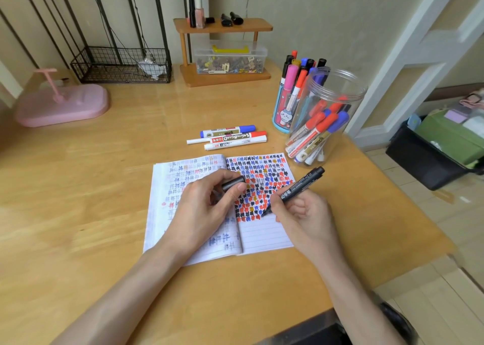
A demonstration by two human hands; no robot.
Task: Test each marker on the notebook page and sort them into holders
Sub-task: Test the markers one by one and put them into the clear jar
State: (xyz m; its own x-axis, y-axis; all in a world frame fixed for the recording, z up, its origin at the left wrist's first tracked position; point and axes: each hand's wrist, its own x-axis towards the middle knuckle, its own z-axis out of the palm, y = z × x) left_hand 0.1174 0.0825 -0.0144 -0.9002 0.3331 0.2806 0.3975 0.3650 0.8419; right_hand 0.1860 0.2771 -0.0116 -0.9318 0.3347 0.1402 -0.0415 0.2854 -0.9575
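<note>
Far out left of the left hand: pink tray (62, 106), irrelevant.
Left hand (207, 205): fingers and thumb curled round the black cap (234, 182), palm resting on the left page of the notebook (264, 236).
Right hand (301, 213): pen grip on the black marker (298, 188), nib down on the right page at the lower edge of the scribble block.
Key relation: marker's long axis runs from the nib, on the left-hand side, up and away to the tail at far right. Cap sits just left of and beyond the nib, apart. Can't tell which way its mouth faces.
My read: test stroke in progress; recap is next, a short move with nothing between.
Beyond both hands: three loose markers (230, 136) lying side by side, likely untested.
Beyond-right of right hand: blue holder (281, 114) and clear jar (337, 93), touching or nearly, both with markers in. Marker tail points roughly at the jar; path looks open.
</note>
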